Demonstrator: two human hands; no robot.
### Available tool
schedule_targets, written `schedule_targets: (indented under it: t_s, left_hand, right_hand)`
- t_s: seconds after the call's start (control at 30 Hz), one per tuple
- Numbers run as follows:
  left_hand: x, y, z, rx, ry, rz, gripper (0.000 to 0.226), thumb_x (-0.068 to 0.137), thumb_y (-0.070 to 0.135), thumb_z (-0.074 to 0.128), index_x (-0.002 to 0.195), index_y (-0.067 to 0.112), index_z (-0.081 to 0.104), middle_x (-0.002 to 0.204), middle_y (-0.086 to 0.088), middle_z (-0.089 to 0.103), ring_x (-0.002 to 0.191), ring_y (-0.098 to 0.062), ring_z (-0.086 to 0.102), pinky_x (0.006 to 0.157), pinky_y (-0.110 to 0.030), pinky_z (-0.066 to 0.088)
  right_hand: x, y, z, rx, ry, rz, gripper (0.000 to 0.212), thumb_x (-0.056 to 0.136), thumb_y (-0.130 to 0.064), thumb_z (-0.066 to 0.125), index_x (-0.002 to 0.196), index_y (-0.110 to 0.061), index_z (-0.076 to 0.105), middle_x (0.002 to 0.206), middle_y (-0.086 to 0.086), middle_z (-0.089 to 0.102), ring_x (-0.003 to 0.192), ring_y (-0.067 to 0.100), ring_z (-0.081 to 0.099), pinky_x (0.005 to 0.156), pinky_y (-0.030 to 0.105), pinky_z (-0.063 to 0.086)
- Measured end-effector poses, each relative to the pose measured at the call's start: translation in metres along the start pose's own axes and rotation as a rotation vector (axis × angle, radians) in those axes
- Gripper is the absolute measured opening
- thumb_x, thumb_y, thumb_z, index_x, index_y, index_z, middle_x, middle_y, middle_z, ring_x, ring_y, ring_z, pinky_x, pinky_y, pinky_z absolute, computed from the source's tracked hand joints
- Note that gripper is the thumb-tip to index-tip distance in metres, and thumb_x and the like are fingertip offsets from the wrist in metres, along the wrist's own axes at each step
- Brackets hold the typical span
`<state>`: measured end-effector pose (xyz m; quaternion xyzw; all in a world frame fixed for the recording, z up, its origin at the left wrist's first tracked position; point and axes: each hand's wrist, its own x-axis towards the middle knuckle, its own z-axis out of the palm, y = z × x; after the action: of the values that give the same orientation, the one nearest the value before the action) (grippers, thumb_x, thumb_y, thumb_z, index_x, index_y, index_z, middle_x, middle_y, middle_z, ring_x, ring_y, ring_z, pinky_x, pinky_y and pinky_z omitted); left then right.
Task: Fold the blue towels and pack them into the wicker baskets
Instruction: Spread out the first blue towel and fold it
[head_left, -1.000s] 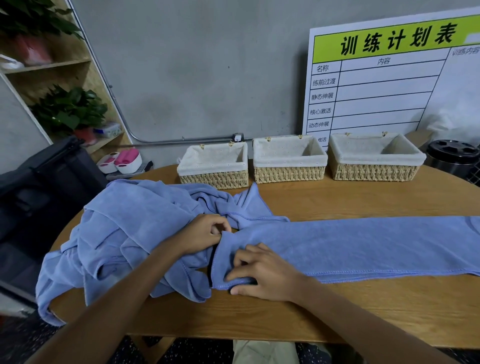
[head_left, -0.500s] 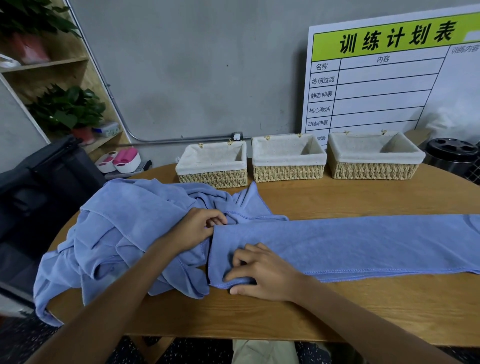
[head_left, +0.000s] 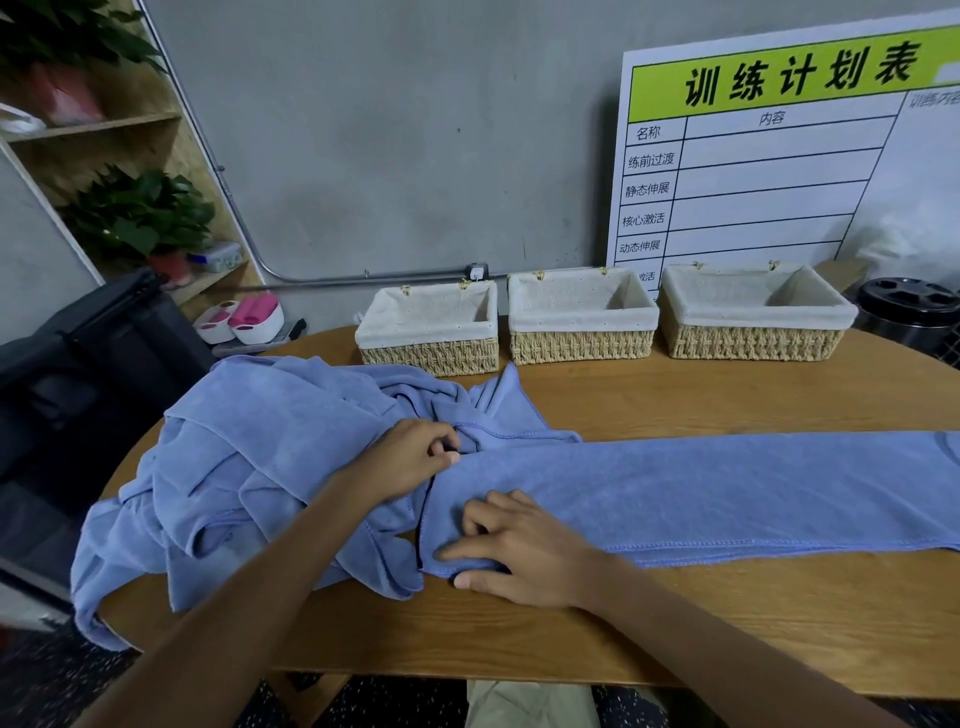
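Since the earlier frames little has moved: the left hand (head_left: 410, 457) has shifted slightly along the far corner of the long towel (head_left: 701, 493), and the right hand (head_left: 519, 551) has stayed where it was on the near corner. The left hand's fingers are curled, thumb meeting fingertips at the towel's far edge; it seems to pinch the hem, though the cloth between the fingers is hard to make out. The right hand lies on the towel's left end with fingers bent, thumb tucked under the near corner and gripping it.

The long towel lies flat in a strip across the wooden desk (head_left: 675, 623), running off the right edge of view. To its left a crumpled heap of blue towels (head_left: 249, 467) sprawls over the desk's left side and hangs off the rim. Three lined wicker baskets (head_left: 582, 343) stand in a row along the desk's far edge, below a white schedule board (head_left: 779, 156) leaning on the wall.
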<state>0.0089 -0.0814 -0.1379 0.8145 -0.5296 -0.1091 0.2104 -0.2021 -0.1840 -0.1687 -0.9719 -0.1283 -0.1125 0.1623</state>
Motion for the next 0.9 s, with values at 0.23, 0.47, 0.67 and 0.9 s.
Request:
schedule_targets:
  t_s: [0.23,0.47,0.67,0.9]
  left_hand:
    - [0.005,0.007,-0.007,-0.097,-0.034,-0.119,0.018,0.089,0.01,0.073,0.102,0.023,0.069,0.094,0.004,0.07,0.077,0.003,0.061,0.076,-0.014,0.045]
    - [0.006,0.01,-0.011,-0.119,-0.102,-0.15,0.034,0.079,0.0,0.077,0.101,0.024,0.069,0.095,0.004,0.069,0.068,0.006,0.062,0.076,-0.016,0.052]
    - [0.008,0.006,-0.013,-0.134,-0.085,-0.173,0.033,0.076,-0.002,0.079,0.103,0.017,0.072,0.093,0.0,0.066,0.067,0.01,0.061,0.074,-0.016,0.052]
    - [0.01,0.007,-0.011,-0.083,-0.068,-0.225,0.032,0.074,-0.005,0.078,0.095,0.019,0.074,0.085,0.002,0.064,0.067,-0.001,0.06,0.066,-0.013,0.048]
  right_hand:
    - [0.0,-0.003,-0.001,-0.017,-0.036,-0.002,0.039,0.101,-0.052,0.042,0.13,-0.036,0.061,0.099,-0.005,0.044,0.093,0.013,0.042,0.088,0.034,0.035]
    - [0.0,-0.002,-0.001,0.0,-0.046,0.012,0.039,0.1,-0.053,0.042,0.13,-0.037,0.061,0.1,-0.006,0.044,0.095,0.014,0.042,0.089,0.034,0.034]
    - [0.0,-0.002,0.0,0.004,-0.049,0.019,0.039,0.1,-0.053,0.043,0.131,-0.037,0.06,0.102,-0.006,0.042,0.098,0.013,0.041,0.09,0.03,0.029]
    - [0.0,-0.002,0.0,0.002,-0.052,0.014,0.041,0.099,-0.053,0.042,0.131,-0.036,0.06,0.102,-0.005,0.044,0.098,0.014,0.042,0.091,0.032,0.029]
